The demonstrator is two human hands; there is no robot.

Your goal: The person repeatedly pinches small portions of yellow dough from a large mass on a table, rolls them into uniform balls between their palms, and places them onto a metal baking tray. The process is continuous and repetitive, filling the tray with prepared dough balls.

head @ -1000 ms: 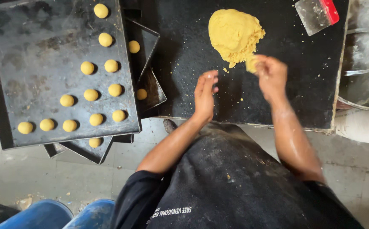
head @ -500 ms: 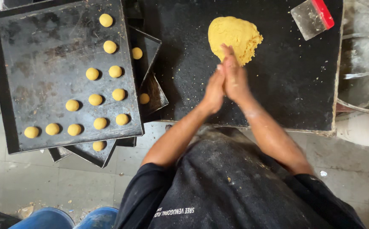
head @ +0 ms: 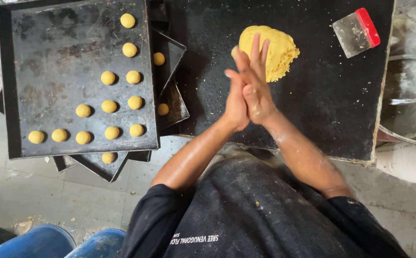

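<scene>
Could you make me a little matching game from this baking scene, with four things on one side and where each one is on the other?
Things:
1. dough mound
2. scraper
3. dough balls
4. left hand and right hand

Places:
A. in rows on the top baking tray
B. pressed palm to palm above the dark worktop
C. at the worktop's far right corner, red grip outward
D. on the worktop just beyond the fingertips

Pairs: 1-D, 2-C, 3-A, 4-B
</scene>
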